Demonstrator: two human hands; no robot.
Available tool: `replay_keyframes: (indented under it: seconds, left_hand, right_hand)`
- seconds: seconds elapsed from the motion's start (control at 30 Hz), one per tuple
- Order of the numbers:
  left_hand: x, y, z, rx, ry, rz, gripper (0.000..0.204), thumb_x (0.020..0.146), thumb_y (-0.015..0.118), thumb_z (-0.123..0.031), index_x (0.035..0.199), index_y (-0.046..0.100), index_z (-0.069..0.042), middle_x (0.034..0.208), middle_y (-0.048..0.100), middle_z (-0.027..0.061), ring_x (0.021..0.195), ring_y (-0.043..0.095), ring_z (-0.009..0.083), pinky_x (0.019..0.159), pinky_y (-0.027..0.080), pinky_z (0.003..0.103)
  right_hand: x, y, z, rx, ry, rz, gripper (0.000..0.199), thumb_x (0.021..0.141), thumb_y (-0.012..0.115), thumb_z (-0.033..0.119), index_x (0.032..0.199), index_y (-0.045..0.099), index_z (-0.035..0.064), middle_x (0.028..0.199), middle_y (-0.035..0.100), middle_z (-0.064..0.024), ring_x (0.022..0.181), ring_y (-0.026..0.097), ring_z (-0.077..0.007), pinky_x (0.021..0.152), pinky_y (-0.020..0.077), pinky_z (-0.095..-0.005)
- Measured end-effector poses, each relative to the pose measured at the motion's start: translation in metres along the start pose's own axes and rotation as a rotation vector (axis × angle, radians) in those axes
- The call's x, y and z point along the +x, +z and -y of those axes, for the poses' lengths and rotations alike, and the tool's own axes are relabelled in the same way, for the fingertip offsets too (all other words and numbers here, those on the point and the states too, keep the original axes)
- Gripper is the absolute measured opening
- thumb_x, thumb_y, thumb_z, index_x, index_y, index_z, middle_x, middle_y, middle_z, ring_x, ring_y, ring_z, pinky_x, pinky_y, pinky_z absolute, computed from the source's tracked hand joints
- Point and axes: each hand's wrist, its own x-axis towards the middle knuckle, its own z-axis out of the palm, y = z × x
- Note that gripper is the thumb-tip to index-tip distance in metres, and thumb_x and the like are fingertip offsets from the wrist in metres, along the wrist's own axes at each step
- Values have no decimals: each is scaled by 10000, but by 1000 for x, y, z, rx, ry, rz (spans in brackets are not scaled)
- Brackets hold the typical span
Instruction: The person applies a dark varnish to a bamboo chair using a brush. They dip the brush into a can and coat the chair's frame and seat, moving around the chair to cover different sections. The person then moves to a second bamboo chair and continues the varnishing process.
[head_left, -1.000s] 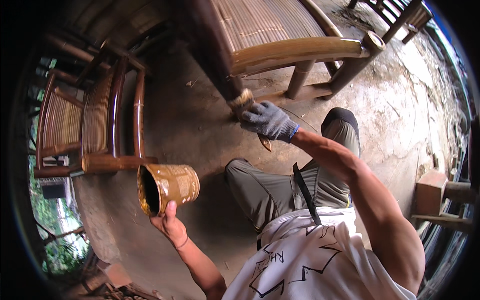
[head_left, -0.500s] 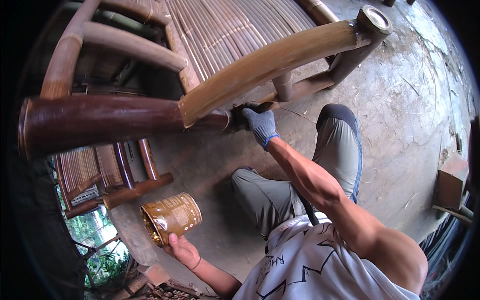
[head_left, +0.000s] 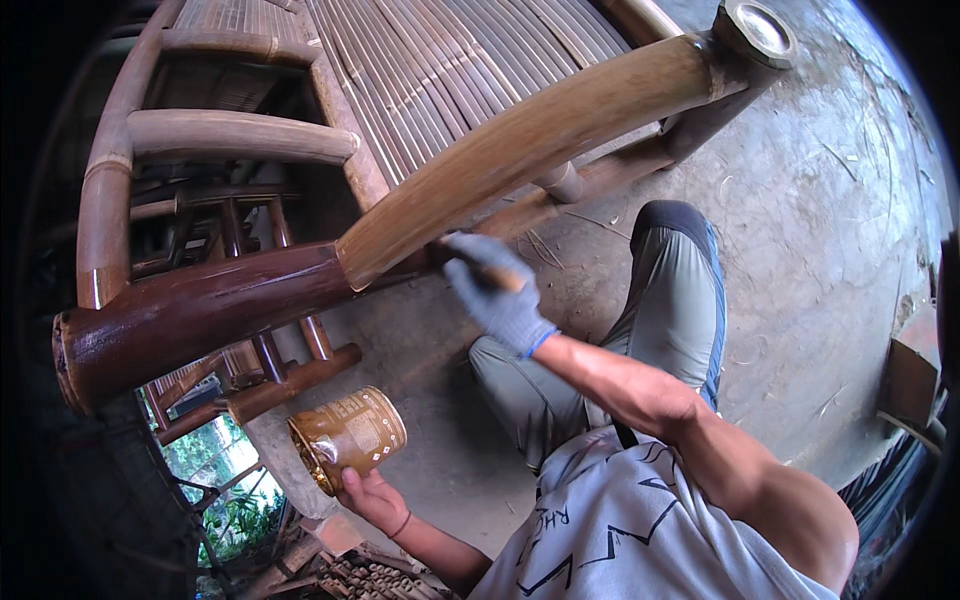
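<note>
The brush was in the right hand, just beside the dark red-brown post of a bamboo chair, where the post ran out from under the armrest. That hand, in a gray glove, was curled around the wooden handle; its bristles were hidden (blur hid the fingertips too), so whether they touched the post could not be told.

The left hand, bare, gripped the can, its thumb against the brown side and its other fingers mostly out of sight beneath. The can was tipped well over, mouth to the left, with a glossy, golden-brown smear along its rim; it was below the post and apart from it.

Beyond the pale armrest spread the slatted seat. A second chair stood behind the post. The person's knees, in gray trousers, were bent above the concrete floor.
</note>
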Motion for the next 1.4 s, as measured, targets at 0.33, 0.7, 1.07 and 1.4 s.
replay_keyframes:
  seconds: [0.33,0.7,1.07,1.4]
  left_hand:
    - [-1,2,1,-5,8,-17,724,920,675,-286,1519,343,-51,1506,423,132,1362,445,292,1125,389,488]
    - [2,-15,13,27,-26,1,728,926,670,-275,1528,324,-53,1508,425,137,1363,448,288,1125,390,483]
    - [9,-38,38,20,-67,-8,697,940,649,-262,1518,334,-33,1495,439,145,1324,484,283,1110,412,476]
    - [17,-33,40,27,-90,-4,744,923,673,-233,1519,297,6,1492,419,188,1320,484,313,1085,452,441]
  right_hand:
    - [-13,0,-33,982,1099,-161,459,963,621,229,1392,524,95,1221,642,-77,973,679,-207,646,646,-414]
    - [-25,-10,-107,-232,75,41,306,899,692,135,1201,675,87,1166,683,-154,1063,668,-318,910,526,-352]
    - [-96,-5,-164,820,1116,-637,438,958,638,197,1381,553,120,1173,652,-68,920,664,-174,677,621,-344]
    - [-43,-25,-215,674,864,-417,344,915,673,104,1234,637,-21,1149,688,-87,1009,648,-163,893,522,-309]
